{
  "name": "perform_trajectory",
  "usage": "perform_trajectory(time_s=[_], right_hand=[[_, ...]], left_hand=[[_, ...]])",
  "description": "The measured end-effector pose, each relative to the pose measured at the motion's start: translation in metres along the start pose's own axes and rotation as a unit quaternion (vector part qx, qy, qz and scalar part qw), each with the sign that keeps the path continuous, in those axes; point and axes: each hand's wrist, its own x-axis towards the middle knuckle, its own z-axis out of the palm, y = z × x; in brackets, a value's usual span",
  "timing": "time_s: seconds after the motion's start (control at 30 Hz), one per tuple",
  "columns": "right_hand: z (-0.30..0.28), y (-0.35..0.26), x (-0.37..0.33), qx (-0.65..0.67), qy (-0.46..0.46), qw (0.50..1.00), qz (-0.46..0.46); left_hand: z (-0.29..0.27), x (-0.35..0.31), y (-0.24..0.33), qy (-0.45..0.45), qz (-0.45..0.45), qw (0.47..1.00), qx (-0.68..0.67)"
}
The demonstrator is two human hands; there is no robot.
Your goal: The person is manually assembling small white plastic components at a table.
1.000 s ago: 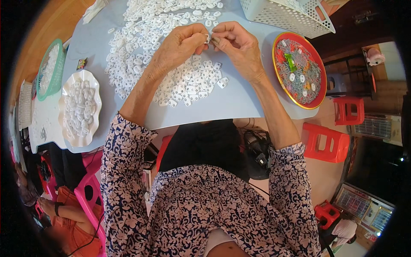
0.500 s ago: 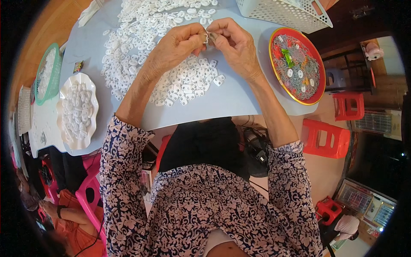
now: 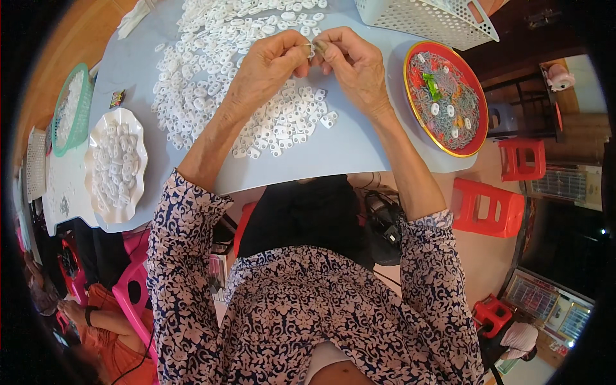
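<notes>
Small white plastic piece with holes [image 3: 312, 51]: that's the focus, up between the fingertips, above the table.

Widest first! The pale blue-grey table with a curved front edge [image 3: 359, 141] sits just as it did half a second ago. On it, the big loose heap of white plastic pieces [image 3: 199, 90] shows no visible change, partly hidden by the left forearm. Over right, the round red tray with a gold rim [image 3: 470, 77] holds thin grey bits [image 3: 461, 106] and a few white ovals (plus one crinkled green packet [image 3: 431, 88]), all as before. Left side, the white scalloped dish [image 3: 142, 168], well filled, no newcomers that I can spot.

So the action is all in the hands! The left hand [image 3: 266, 64] pinches the piece between thumb and finger. The right hand [image 3: 356, 67] has shifted a touch, fingers curled and tips drawn in close beside it; whether they grip the piece, I can't tell. And the piece itself now shows slightly higher between the fingertips. My read: a small regrip, same single piece, nothing set down.
</notes>
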Motion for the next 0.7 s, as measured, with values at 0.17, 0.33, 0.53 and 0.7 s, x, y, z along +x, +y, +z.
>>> perform_trajectory(time_s=[0.17,0.33,0.53,0.7], right_hand=[[-0.002,0.002,-0.001,-0.029,0.008,0.999,0.024],[0.001,-0.005,-0.002,0.004,0.019,1.0,0.018],[0.002,0.007,0.0,0.087,0.007,0.996,0.032],[-0.002,0.002,0.002,0.084,0.027,0.996,0.009]], left_hand=[[0.0,-0.001,0.001,-0.02,-0.012,0.999,-0.023],[0.006,-0.002,0.006,0.008,0.002,1.0,-0.024],[0.005,-0.001,0.005,0.022,-0.008,0.999,-0.035],[0.003,-0.002,0.01,0.027,-0.009,0.998,-0.05]])
